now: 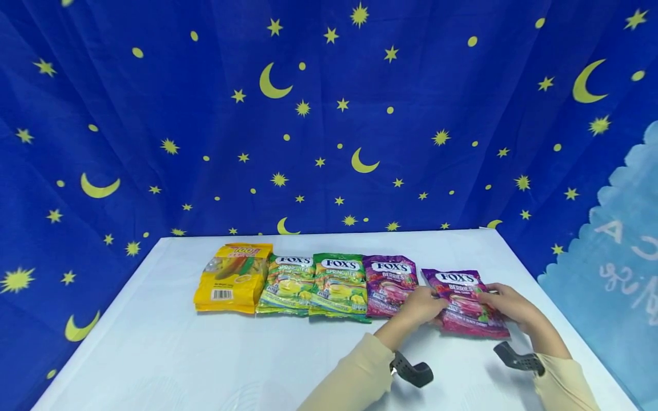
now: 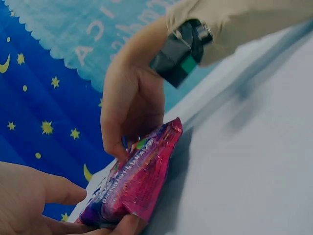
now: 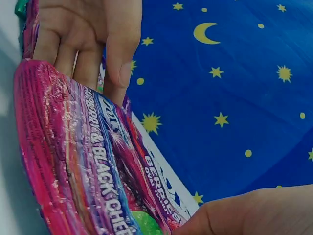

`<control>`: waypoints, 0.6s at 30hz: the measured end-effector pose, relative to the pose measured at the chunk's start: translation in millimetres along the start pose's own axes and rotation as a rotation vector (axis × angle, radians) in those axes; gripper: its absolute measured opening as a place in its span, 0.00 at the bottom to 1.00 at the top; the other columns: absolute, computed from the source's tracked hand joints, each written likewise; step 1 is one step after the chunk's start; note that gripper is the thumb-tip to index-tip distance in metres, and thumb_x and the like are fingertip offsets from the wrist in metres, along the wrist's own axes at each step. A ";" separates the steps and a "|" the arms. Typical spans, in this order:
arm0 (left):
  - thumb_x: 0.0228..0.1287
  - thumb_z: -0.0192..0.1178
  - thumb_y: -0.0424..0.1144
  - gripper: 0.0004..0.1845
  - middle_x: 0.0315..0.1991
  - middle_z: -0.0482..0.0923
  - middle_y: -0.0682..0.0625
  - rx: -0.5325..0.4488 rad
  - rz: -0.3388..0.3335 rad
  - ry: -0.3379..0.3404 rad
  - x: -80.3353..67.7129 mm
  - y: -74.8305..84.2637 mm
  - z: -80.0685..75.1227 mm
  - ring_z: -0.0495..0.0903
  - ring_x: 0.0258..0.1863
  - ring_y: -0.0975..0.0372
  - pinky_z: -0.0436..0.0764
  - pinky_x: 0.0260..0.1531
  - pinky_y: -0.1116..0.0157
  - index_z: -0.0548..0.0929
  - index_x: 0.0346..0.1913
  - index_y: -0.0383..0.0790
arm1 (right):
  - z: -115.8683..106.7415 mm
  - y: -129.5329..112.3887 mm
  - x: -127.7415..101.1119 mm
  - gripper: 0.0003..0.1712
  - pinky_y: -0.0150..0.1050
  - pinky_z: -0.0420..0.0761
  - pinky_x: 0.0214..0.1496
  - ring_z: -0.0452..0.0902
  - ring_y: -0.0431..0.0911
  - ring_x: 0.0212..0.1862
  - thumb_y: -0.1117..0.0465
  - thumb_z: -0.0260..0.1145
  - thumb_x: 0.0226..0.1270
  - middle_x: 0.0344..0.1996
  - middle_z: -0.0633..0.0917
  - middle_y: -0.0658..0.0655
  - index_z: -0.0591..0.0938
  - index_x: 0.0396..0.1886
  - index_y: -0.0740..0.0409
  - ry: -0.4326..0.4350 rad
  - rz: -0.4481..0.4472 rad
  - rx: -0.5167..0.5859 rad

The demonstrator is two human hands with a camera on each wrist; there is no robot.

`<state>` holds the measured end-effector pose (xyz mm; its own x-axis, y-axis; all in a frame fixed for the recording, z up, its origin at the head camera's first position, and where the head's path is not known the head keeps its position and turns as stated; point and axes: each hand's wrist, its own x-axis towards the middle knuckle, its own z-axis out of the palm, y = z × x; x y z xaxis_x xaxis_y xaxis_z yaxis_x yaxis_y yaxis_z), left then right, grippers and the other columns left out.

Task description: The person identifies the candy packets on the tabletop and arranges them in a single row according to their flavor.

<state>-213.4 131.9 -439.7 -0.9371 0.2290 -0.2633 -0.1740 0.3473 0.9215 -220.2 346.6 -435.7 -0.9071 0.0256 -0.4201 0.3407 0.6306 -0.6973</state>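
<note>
A purple and pink bag of Fox's Berries candy [image 1: 462, 299] is between both hands at the right end of a row of bags. My left hand [image 1: 424, 305] grips its left edge, the fingers tucked beneath it and the thumb on the upper side. On the opposite edge, my right hand [image 1: 511, 305] pinches the bag. In the left wrist view the bag [image 2: 142, 181] is tilted, with the right hand [image 2: 129, 105] at its far side. The right wrist view shows the left hand's fingers [image 3: 88, 63] partly hidden behind the bag.
To the left lie another Berries bag [image 1: 382, 279], two green Spring Tea bags [image 1: 339, 291] [image 1: 288, 285] and a yellow candy bag [image 1: 233, 279]. They lie side by side on the white table [image 1: 169, 354]. Blue star-and-moon cloth [image 1: 319, 125] hangs behind.
</note>
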 end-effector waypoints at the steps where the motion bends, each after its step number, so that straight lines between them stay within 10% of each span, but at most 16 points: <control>1: 0.60 0.65 0.34 0.11 0.18 0.77 0.45 0.000 -0.004 -0.001 -1.4 0.6 0.7 0.84 0.19 0.52 0.83 0.24 0.65 0.81 0.42 0.29 | -0.5 1.5 -1.5 0.43 0.50 0.77 0.48 0.70 0.63 0.51 0.47 0.56 0.70 0.54 0.67 0.80 0.54 0.65 0.79 -0.007 -0.005 0.008; 18: 0.58 0.66 0.30 0.09 0.21 0.76 0.48 0.017 0.060 -0.027 -19.5 -1.8 2.8 0.79 0.15 0.58 0.81 0.17 0.66 0.78 0.39 0.33 | 3.9 11.0 -39.5 0.45 0.61 0.70 0.58 0.67 0.66 0.57 0.54 0.55 0.70 0.58 0.63 0.82 0.42 0.69 0.77 -0.054 -0.051 0.090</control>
<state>-194.0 129.4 -437.0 -0.9372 0.2742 -0.2156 -0.1126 0.3471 0.9310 -179.6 349.6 -429.0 -0.9101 -0.0486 -0.4116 0.3172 0.5576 -0.7671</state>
